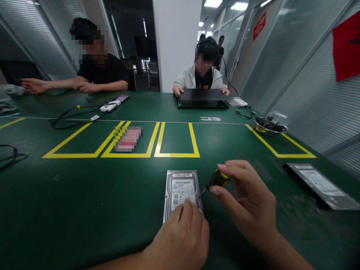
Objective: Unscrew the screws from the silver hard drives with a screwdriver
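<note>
Head view: hard drive (182,187) partly under left hand (184,234).

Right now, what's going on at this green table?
The left hand rests on a hard drive lying on the green table, while the right hand holds a small screwdriver with its tip at or near the drive's right edge. Across the table, someone in a light jacket holds a flat black panel with both hands.

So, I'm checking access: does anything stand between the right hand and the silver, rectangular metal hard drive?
Only the stubby black-and-yellow screwdriver in the right hand, its metal shaft reaching the right edge of the hard drive. The left hand covers the drive's lower part, outside that gap.
</note>
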{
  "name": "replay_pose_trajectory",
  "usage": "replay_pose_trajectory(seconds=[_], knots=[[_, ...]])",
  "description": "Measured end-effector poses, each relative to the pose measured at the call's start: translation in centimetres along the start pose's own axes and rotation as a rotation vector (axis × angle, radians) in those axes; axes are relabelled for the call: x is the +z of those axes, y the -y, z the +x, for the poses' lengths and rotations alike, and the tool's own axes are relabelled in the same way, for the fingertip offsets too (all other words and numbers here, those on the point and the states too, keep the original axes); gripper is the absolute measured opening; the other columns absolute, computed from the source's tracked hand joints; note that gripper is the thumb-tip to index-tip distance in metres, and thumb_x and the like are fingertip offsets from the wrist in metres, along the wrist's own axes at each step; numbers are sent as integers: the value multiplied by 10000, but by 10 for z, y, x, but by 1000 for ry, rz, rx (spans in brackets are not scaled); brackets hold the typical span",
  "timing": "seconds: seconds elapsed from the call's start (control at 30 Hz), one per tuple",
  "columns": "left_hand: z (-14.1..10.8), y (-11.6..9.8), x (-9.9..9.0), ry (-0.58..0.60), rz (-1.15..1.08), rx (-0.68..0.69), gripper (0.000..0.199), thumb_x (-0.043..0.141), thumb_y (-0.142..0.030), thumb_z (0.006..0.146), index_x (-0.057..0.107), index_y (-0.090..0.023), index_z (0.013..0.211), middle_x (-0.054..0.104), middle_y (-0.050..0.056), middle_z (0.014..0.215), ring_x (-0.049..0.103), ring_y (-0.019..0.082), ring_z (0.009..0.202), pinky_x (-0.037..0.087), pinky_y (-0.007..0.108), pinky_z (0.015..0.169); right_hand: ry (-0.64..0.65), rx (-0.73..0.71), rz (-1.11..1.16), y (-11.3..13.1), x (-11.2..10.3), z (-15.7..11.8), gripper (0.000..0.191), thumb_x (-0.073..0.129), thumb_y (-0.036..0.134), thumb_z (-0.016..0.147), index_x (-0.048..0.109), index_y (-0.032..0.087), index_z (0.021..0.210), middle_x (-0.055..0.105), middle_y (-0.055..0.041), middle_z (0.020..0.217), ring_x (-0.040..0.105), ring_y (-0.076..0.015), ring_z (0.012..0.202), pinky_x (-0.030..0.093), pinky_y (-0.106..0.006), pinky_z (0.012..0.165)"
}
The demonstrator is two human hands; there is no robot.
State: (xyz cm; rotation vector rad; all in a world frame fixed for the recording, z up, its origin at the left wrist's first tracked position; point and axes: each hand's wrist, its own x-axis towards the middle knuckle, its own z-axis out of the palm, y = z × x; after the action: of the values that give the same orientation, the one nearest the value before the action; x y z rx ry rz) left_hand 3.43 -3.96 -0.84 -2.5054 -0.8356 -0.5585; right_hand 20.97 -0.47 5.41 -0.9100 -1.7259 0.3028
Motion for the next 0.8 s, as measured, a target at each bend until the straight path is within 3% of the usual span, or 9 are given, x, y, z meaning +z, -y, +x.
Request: replay_pose_trajectory(seconds=[0.07,0.27,0.47,0.8], knots=[[0,-1,0,-3,1,2,304,560,-276,906,664,-29,1051,700,212,1043,667,348,975,531,415,773,-2,-4,-6,1,0,0,437,692,73,801,622,247,1196,583,-44,1054,589,-151,938,521,-290,744],[0,-1,-2,6,-6,-1,310,558,-278,909,672,-33,1062,699,205,1057,665,347,985,537,423,798,45,-20,15,3,-2,-2,487,621,52,836,576,235,1286,613,-71,1171,586,-190,1085,523,-351,889],[0,-1,-2,23,-10,-1,310,562,-273,911,674,-27,1061,696,215,1068,663,355,998,549,420,782,-13,-18,-33,3,1,-4,451,698,81,809,618,245,1222,552,-36,1059,569,-128,940,526,-268,763],[0,0,-2,26,-10,13,299,551,-281,918,674,-39,1041,697,212,1056,666,352,986,550,419,757,-62,-63,-100,3,5,-4,543,666,27,799,579,225,1297,594,-35,1031,577,-134,920,505,-284,747]])
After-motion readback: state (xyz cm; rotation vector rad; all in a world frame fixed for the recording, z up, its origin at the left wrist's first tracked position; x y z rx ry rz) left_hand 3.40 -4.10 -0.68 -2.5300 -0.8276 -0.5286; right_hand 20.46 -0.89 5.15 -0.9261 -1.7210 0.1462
